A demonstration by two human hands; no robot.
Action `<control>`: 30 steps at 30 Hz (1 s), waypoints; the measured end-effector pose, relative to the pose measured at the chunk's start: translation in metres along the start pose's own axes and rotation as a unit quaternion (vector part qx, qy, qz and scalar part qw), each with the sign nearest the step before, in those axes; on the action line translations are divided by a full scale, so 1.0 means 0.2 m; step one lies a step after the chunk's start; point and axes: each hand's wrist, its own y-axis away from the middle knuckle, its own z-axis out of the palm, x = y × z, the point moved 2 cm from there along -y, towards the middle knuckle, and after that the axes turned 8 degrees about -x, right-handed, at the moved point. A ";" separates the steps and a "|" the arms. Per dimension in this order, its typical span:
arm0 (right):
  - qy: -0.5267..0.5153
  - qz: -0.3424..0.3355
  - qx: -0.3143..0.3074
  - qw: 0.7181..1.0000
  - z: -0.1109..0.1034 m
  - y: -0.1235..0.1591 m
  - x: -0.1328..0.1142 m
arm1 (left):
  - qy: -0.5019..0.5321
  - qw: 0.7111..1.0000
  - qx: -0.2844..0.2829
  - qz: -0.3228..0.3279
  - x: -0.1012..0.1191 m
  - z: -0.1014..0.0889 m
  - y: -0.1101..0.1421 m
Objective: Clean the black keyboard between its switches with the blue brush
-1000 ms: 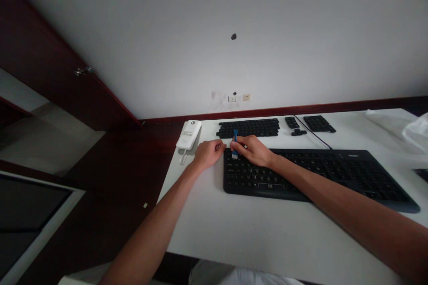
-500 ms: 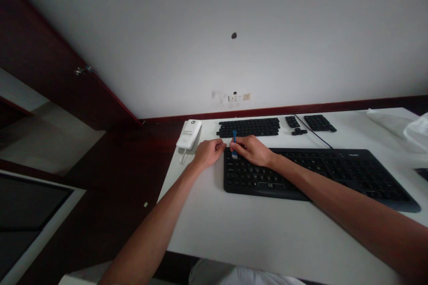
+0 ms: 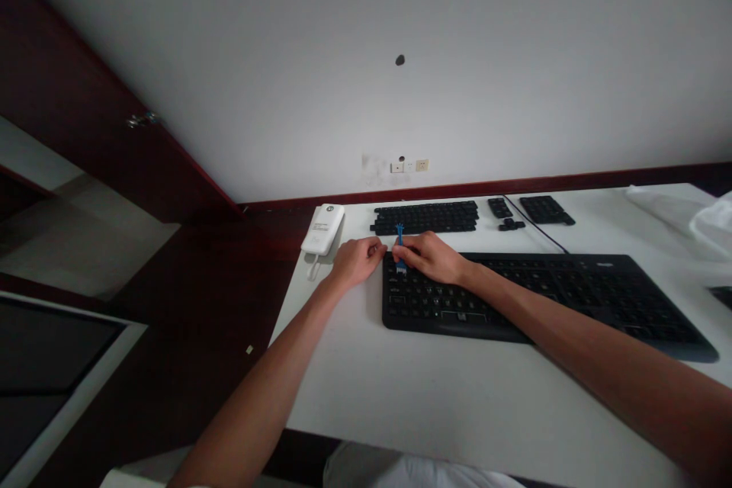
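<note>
In the head view a black keyboard [image 3: 492,328] lies on the white table, its keycaps off over at least the left part, leaving the switch wells bare. My right hand [image 3: 431,258] is closed around a small blue brush [image 3: 400,235], which it holds upright. The brush's pale bristles point down onto the keyboard's upper left corner. Beside that same corner rests my left hand [image 3: 357,261], fingers curled together, the fingertips close to the keyboard's edge. Whether they grip anything is hidden. Behind the keyboard, loose black keycaps [image 3: 426,217] are laid out in rows.
Further keycap groups sit at the back: a small cluster [image 3: 511,225] and a number-pad block [image 3: 546,210]. A white power bank [image 3: 323,230] with a short cable lies at the left edge. A cable [image 3: 534,223] runs back from the keyboard. White plastic [image 3: 695,221] lies at right.
The brush in my right hand has shifted very slightly up the keyboard's left corner, and its bristles show less. My left hand has stayed in place.
</note>
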 end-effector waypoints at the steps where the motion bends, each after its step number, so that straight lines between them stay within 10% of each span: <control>1: -0.003 0.001 -0.001 1.000 0.00 0.00 0.00 | 0.002 1.000 0.001 0.001 0.00 0.00 0.00; 30: 0.054 -0.026 0.049 0.997 0.00 0.00 -0.01 | -0.014 1.000 -0.001 -0.012 0.00 0.00 0.00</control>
